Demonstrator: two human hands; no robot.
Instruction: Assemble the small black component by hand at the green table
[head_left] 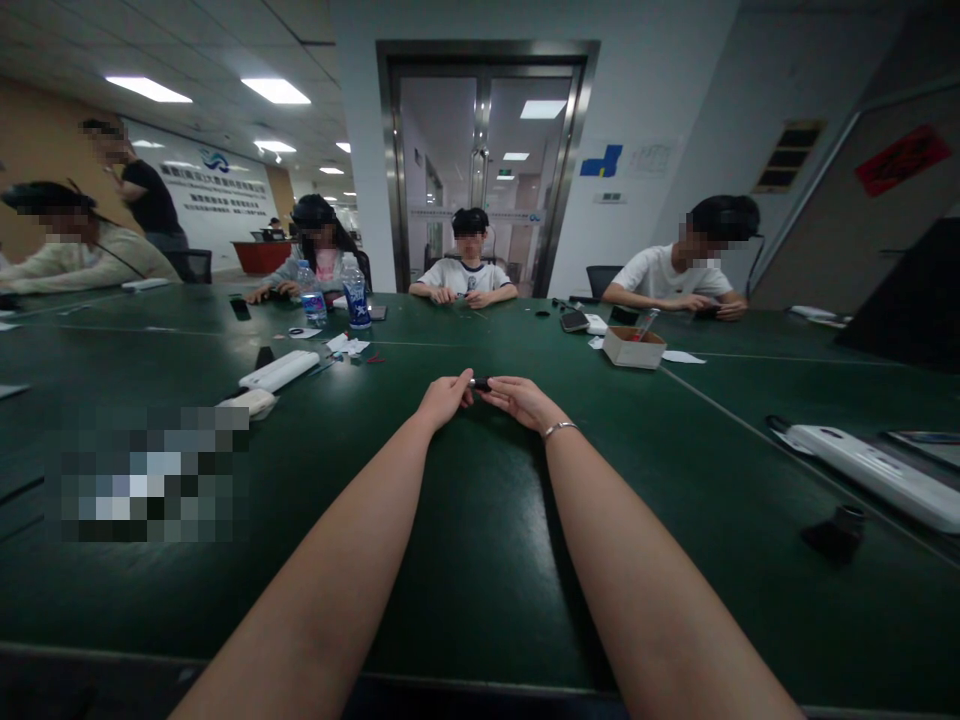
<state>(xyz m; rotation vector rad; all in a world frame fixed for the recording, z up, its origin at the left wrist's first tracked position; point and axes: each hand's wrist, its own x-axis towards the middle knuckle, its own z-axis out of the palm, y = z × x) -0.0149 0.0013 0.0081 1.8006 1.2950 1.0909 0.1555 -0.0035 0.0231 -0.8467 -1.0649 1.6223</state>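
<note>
Both my arms stretch forward over a dark green table [480, 520]. My left hand [445, 398] and my right hand [519, 400] meet at the middle, fingers curled, pinching a small dark object [481, 383] between them from either side. The object is too small to name. A thin bracelet [560, 429] sits on my right wrist.
A small cardboard box [634, 347] stands to the far right, two water bottles [355, 293] to the far left. White oblong devices lie at left [279, 370] and right [870, 470]. A small black part [836, 532] lies at right. Several people sit round the far side.
</note>
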